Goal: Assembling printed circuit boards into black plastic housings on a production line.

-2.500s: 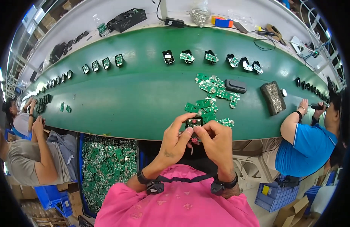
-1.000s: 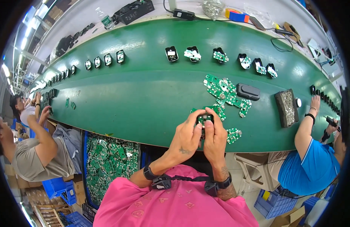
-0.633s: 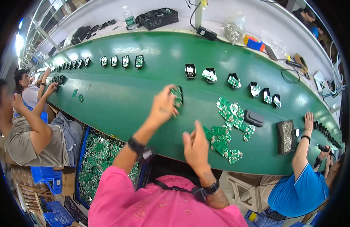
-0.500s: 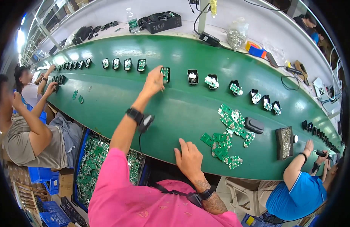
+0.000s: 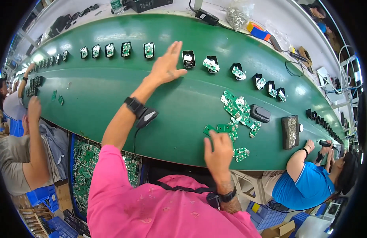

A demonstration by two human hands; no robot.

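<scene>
My left hand (image 5: 167, 65) is stretched out over the green bench, fingers extended and holding nothing. Just right of its fingertips sits a small black case (image 5: 188, 59) with a white piece inside. To its left is a black case holding a green circuit board (image 5: 149, 50). My right hand (image 5: 220, 154) is lower down, thumb and forefinger apart, at the near edge of a loose pile of green circuit boards (image 5: 239, 109). Its fingertips overlap a board in the picture; whether they touch it I cannot tell. Further right, several black cases (image 5: 237, 72) have boards resting askew on them.
Beyond the pile lie a dark closed case (image 5: 260, 113) and a black tray of small metal parts (image 5: 290, 133). A crate of boards (image 5: 86, 170) stands below the bench edge. Co-workers sit at both sides, one in a blue shirt (image 5: 306, 184). A power adapter (image 5: 207, 16) lies on the back ledge.
My left hand has let go of the case with the board and moved right, toward the following case. My right hand has shifted right to the loose boards. The whole view has shifted.
</scene>
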